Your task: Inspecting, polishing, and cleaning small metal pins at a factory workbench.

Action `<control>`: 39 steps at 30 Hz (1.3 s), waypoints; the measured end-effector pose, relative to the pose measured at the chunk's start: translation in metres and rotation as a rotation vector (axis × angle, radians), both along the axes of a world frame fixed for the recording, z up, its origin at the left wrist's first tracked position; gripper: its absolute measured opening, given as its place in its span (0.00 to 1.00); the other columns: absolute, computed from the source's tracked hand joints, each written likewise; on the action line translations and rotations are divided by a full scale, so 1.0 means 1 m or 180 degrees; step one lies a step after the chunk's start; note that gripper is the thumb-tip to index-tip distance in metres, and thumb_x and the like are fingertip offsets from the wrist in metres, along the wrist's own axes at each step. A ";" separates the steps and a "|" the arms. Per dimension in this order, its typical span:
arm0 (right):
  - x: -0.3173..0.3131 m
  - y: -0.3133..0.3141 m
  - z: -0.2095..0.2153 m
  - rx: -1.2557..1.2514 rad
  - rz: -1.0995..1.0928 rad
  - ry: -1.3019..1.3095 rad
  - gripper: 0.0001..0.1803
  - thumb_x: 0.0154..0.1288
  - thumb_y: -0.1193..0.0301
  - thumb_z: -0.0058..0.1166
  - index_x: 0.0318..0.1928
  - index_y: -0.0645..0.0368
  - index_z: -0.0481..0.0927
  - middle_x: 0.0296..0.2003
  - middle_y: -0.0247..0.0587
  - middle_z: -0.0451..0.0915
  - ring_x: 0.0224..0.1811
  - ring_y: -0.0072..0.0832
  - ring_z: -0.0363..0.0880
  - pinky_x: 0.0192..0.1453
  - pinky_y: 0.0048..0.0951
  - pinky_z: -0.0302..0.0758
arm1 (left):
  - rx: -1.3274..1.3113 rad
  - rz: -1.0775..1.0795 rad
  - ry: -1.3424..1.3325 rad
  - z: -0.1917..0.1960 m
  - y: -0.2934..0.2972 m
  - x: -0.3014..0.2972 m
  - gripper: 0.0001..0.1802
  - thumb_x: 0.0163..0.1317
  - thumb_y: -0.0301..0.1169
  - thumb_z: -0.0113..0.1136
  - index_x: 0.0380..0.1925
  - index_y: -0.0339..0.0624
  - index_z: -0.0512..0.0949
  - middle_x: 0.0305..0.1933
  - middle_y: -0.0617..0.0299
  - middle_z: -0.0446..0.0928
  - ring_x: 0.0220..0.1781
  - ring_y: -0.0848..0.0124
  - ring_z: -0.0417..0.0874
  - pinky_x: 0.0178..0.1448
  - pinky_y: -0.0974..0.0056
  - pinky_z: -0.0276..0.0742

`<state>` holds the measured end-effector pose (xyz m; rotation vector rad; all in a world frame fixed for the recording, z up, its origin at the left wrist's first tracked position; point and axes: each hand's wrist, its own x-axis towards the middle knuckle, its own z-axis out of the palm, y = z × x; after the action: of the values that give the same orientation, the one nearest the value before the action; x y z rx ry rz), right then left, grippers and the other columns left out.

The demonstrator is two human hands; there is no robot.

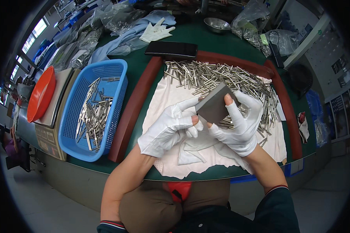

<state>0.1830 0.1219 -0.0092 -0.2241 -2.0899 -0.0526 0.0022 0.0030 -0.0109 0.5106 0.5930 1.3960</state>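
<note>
Green tabletop (214, 43) lies beneath a pink cloth (163, 99). Above the cloth, the gloved right hand (241, 130) grasps a grey block (214, 108) in its fingers; the gloved left hand (167, 127) has fingers near one corner, whether gripping I cannot tell. Left of the cloth stands a blue basket (91, 157); metal pins (200, 73) heap its far part.

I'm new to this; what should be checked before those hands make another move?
1. Right hand gripping the gray block: ok, bare fingertips rest on it.
2. Left hand gripping it too: cannot tell; its fingers reach the block's left edge.
3. White gloves covering every fingertip: not ok, several poke out.
4. Loose metal pins lined up neatly: not ok, heaped at all angles on the pale cloth.
5. Blue basket standing upright: ok, with more pins inside.
</note>
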 end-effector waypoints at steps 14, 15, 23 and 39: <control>0.003 -0.003 0.002 0.0071 -0.0035 -0.0196 0.44 0.42 0.59 0.73 0.63 0.58 0.75 0.53 0.48 0.71 0.46 0.40 0.71 0.46 0.40 0.68 | -0.0151 -0.0001 0.0050 0.003 -0.002 0.000 0.36 0.63 0.23 0.62 0.69 0.30 0.59 0.39 0.53 0.80 0.31 0.74 0.82 0.37 0.73 0.81; 0.003 -0.003 0.000 0.0016 0.0010 -0.0079 0.43 0.43 0.59 0.73 0.63 0.58 0.74 0.53 0.47 0.71 0.46 0.40 0.71 0.46 0.40 0.68 | -0.0150 0.0086 -0.0044 0.003 -0.001 0.000 0.36 0.63 0.23 0.62 0.69 0.30 0.58 0.38 0.53 0.80 0.31 0.74 0.82 0.37 0.73 0.81; 0.001 -0.003 -0.004 0.0052 -0.0040 -0.0076 0.43 0.44 0.57 0.73 0.63 0.56 0.75 0.52 0.47 0.71 0.46 0.40 0.71 0.45 0.40 0.68 | -0.0185 0.0122 -0.0006 -0.001 -0.001 -0.002 0.35 0.62 0.22 0.63 0.69 0.30 0.60 0.38 0.53 0.80 0.30 0.72 0.83 0.35 0.73 0.81; 0.001 0.006 0.007 -0.1013 0.0282 -0.0378 0.44 0.36 0.63 0.71 0.61 0.56 0.76 0.48 0.44 0.73 0.46 0.38 0.71 0.49 0.39 0.68 | -0.0356 0.0032 0.0936 0.015 -0.005 0.001 0.37 0.58 0.22 0.67 0.68 0.33 0.64 0.43 0.56 0.82 0.30 0.74 0.84 0.32 0.72 0.80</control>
<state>0.1843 0.1281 -0.0021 -0.3261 -2.2176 0.3292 0.0028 -0.0018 0.0037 0.6285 0.9068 1.2978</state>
